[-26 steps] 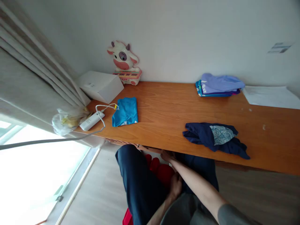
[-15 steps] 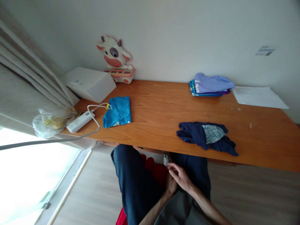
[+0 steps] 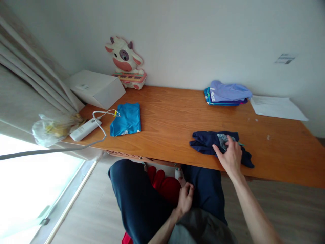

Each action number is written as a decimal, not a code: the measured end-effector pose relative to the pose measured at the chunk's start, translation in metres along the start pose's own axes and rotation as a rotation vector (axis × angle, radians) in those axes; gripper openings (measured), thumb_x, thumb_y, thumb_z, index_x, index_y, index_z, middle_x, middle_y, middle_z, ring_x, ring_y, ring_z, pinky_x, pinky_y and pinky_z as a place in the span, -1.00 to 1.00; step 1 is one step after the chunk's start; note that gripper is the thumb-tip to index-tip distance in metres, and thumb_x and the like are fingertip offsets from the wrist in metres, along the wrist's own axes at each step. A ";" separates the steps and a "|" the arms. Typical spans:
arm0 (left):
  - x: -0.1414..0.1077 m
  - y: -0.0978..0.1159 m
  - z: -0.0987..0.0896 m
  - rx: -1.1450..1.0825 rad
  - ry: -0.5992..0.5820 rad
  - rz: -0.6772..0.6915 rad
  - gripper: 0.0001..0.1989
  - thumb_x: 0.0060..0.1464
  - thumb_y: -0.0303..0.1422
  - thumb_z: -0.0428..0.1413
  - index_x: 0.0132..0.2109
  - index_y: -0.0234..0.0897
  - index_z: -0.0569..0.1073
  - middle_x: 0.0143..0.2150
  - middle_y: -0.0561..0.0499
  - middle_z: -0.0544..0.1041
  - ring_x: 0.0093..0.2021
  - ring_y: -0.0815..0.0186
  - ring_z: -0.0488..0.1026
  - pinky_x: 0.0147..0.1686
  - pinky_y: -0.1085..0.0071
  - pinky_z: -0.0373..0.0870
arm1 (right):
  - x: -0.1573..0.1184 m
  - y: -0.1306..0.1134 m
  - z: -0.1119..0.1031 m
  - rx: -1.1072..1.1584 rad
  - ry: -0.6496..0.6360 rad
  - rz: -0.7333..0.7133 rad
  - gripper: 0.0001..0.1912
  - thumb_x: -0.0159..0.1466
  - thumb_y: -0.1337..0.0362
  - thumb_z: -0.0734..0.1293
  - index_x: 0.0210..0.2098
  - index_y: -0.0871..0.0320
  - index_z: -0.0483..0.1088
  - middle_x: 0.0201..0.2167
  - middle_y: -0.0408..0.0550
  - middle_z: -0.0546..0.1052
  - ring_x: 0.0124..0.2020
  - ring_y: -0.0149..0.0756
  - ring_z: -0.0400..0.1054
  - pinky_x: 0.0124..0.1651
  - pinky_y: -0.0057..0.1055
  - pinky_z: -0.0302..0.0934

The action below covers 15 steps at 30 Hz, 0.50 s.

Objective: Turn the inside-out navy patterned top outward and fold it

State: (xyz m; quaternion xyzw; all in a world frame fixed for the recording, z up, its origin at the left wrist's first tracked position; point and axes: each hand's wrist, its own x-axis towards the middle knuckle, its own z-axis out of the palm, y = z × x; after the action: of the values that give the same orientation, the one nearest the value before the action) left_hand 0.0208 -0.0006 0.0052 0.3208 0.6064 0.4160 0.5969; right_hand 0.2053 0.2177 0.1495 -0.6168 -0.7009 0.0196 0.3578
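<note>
My right hand (image 3: 230, 156) lies on a crumpled navy garment (image 3: 207, 143) with a pale blue patterned patch, near the front edge of the wooden table (image 3: 177, 118). Its fingers rest spread on the cloth, not closed around it. My left hand (image 3: 185, 198) is low in my lap, between my legs in dark trousers, fingers loosely curled beside a red object (image 3: 165, 184); I cannot tell if it holds anything.
A folded blue garment (image 3: 126, 119) lies at the table's left beside a white power bank (image 3: 82, 129) with a cable. A white box (image 3: 98, 88) and a cow toy (image 3: 125, 62) stand behind it. A stack of folded clothes (image 3: 225, 93) and paper (image 3: 276, 106) sit at the back right.
My right hand rose from my lap under the table's edge and came down on the navy garment. The left hand stayed in my lap.
</note>
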 end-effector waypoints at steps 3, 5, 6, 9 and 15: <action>-0.002 0.014 0.000 -0.088 -0.064 0.055 -0.37 0.30 0.29 0.07 -0.20 -0.24 0.46 -0.33 0.00 0.46 -0.29 0.25 0.38 -0.23 0.33 0.35 | 0.014 -0.017 0.010 0.167 -0.131 -0.092 -0.60 0.49 -0.01 0.33 0.08 0.14 0.58 0.00 0.19 0.65 0.08 0.09 0.51 0.25 0.06 0.33; -0.004 0.035 -0.002 -0.165 -0.051 0.106 -0.44 0.36 0.22 0.07 -0.18 -0.24 0.45 -0.31 -0.01 0.48 -0.29 0.27 0.40 -0.21 0.34 0.37 | 0.007 -0.034 0.010 0.409 -0.233 -0.104 -0.71 0.50 0.04 0.33 -0.04 0.07 0.60 -0.03 0.09 0.67 0.06 -0.01 0.55 0.23 -0.06 0.36; -0.005 0.049 -0.005 -0.200 -0.029 0.131 -0.46 0.38 0.19 0.08 -0.15 -0.24 0.46 -0.28 -0.02 0.50 -0.28 0.28 0.41 -0.20 0.35 0.39 | 0.002 -0.042 0.008 0.535 -0.277 -0.079 -0.74 0.49 0.03 0.36 -0.07 0.06 0.59 -0.05 0.06 0.67 0.04 -0.03 0.56 0.20 -0.10 0.39; -0.009 0.090 -0.015 -0.258 0.081 0.214 -0.54 0.41 0.10 0.11 0.05 -0.23 0.47 -0.07 -0.11 0.58 -0.21 0.26 0.48 -0.15 0.33 0.46 | -0.017 -0.059 -0.004 0.876 -0.335 0.088 -0.67 0.41 -0.08 0.42 -0.11 0.05 0.54 -0.13 0.05 0.65 -0.10 -0.06 0.58 -0.04 -0.17 0.46; -0.020 0.144 -0.037 -0.175 0.157 0.478 0.10 0.11 -0.07 0.45 0.60 -0.03 0.01 0.58 -0.30 0.18 0.27 0.00 0.49 0.19 0.08 0.53 | -0.040 -0.083 -0.060 1.227 -0.713 0.101 -0.55 0.30 -0.22 0.50 -0.34 0.03 0.52 -0.35 -0.01 0.59 -0.39 -0.18 0.49 -0.35 -0.30 0.35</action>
State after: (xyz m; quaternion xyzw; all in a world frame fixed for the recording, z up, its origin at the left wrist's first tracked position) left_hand -0.0300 0.0417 0.1403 0.3686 0.5196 0.6197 0.4584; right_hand 0.1658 0.1378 0.2133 -0.2918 -0.6081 0.6280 0.3882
